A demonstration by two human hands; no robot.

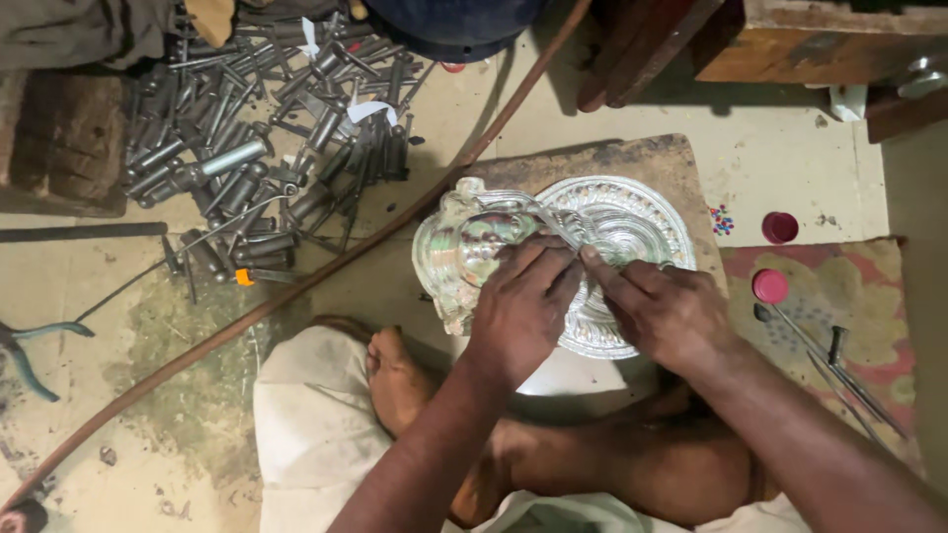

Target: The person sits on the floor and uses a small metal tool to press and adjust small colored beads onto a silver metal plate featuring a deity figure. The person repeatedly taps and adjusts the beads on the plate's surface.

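Observation:
An embossed silver metal piece (632, 217), with a round ornate disc and a moulded figure on its left side (464, 237), lies on a dark wooden block (632, 158) on the floor. My left hand (523, 306) rests on the piece and pinches a thin metal tool (548, 222) whose tip points up and to the left over the relief. My right hand (662, 306) lies on the disc's lower right, its index fingertip touching the left hand's fingers near the tool. My crossed legs and bare foot (395, 380) sit just below the piece.
A heap of steel punches and chisels (257, 148) covers the floor at upper left. A long brown rod or hose (296, 286) crosses diagonally. Pliers with blue handles (30, 345) lie far left. Two pink caps (770, 286) and thin tools (839, 365) sit on a patterned mat at right.

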